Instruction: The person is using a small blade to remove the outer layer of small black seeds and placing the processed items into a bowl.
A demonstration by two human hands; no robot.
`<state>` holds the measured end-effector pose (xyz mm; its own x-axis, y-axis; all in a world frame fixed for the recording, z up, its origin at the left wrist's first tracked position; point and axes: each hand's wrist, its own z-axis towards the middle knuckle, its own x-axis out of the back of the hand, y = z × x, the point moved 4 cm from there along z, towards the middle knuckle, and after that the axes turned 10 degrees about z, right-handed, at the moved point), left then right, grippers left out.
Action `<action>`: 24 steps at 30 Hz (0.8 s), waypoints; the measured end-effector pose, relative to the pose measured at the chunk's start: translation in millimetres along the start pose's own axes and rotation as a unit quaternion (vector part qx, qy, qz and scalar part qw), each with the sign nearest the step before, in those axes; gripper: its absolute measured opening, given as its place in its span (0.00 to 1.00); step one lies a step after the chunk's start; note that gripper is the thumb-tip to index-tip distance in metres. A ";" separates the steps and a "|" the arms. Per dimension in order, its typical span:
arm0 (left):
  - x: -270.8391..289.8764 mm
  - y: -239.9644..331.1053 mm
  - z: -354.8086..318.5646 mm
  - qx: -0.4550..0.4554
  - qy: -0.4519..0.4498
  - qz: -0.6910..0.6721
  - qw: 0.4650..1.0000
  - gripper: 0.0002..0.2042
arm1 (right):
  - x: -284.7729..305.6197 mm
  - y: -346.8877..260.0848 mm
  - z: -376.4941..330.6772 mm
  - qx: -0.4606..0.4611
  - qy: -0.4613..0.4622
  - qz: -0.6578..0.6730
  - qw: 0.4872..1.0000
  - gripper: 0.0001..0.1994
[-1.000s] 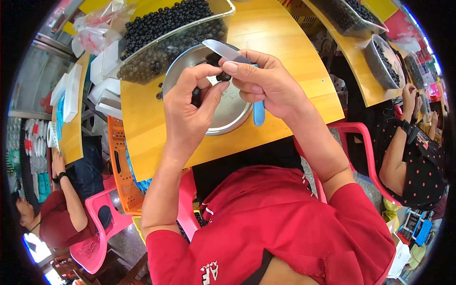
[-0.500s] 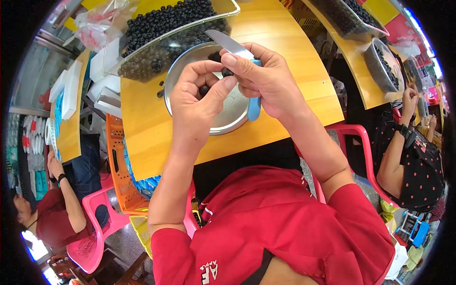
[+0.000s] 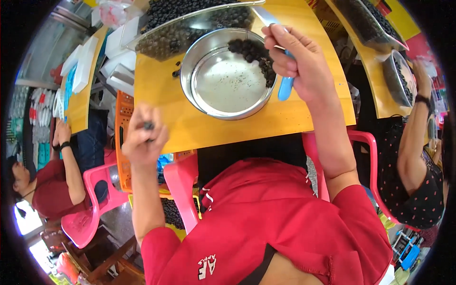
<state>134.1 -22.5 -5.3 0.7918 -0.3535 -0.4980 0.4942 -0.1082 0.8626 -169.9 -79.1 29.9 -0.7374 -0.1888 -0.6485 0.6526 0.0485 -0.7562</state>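
My right hand is raised over the right rim of a round metal bowl. It grips a small knife by its blue handle, the blade pointing up and away. Dark trimmings lie along the bowl's far right side, with fine specks on its bottom. My left hand, smeared by motion, is off the table's left front corner. Its fingers are closed around a small dark round fruit. Below and beside that forearm, a yellow basket shows several dark pieces inside.
A clear tub of dark round fruit stands behind the bowl on the wooden table. Two loose dark pieces lie left of the bowl. An orange crate and a pink chair are close by. Other people sit at tables on both sides.
My hands have parted. The left swung down and left, past the table edge, with dark fruit in it; the right moved up and right with the knife, uncovering the bowl.
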 end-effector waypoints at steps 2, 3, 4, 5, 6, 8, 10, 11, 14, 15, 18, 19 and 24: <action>40.3 6.9 -47.6 0.029 0.052 0.076 0.995 0.13 | 5.1 -1.4 1.7 0.001 -0.009 -0.001 1.000 0.11; 65.1 5.1 -76.0 0.044 0.081 0.129 0.987 0.12 | 7.3 -1.5 3.1 0.006 -0.017 -0.005 1.000 0.11; 89.4 0.2 -105.7 0.069 0.102 0.161 0.979 0.11 | 10.7 -1.8 4.2 0.009 -0.022 -0.011 1.000 0.11; 110.5 -4.5 -139.6 0.093 0.124 0.195 0.969 0.10 | 11.5 -2.7 4.3 0.006 -0.023 -0.008 1.000 0.11; 128.8 -9.3 -176.9 0.128 0.186 0.212 0.951 0.08 | 10.8 -6.0 4.6 0.007 -0.025 -0.010 1.000 0.11; 161.1 -25.1 -258.7 0.213 0.267 0.235 0.910 0.07 | 12.4 -11.6 4.3 0.012 -0.025 -0.014 1.000 0.11; 173.4 -51.4 -331.7 0.300 0.344 0.254 0.853 0.07 | 15.0 -12.8 5.4 0.009 -0.027 -0.011 1.000 0.12; 174.0 -63.5 -361.5 0.335 0.400 0.264 0.811 0.07 | 15.5 -12.8 6.0 0.007 -0.029 -0.008 1.000 0.12; 168.4 -94.1 -406.0 0.434 0.372 0.218 0.791 0.09 | 15.2 -14.1 5.6 0.012 -0.018 -0.020 1.000 0.12; 159.1 -108.1 -411.0 0.478 0.388 0.234 0.753 0.10 | 15.4 -14.6 4.8 0.017 -0.012 -0.029 0.999 0.12; 159.2 -128.8 -423.0 0.567 0.361 0.324 0.665 0.11 | 9.9 -15.6 1.6 0.012 -0.027 -0.036 0.999 0.12; 166.5 -136.3 -429.9 0.612 0.317 0.393 0.609 0.12 | 9.3 -16.2 0.3 0.015 -0.025 -0.038 0.999 0.12; 241.0 -96.2 -404.5 0.284 0.320 0.783 0.451 0.14 | 6.6 -23.8 0.1 0.024 -0.038 -0.029 0.999 0.12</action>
<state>422.6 278.6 -244.4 0.0411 -0.0898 0.9951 -0.8795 -0.4759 -0.0066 -190.3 -81.6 43.5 -0.7605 -0.2647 -0.5930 0.6174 -0.0118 -0.7865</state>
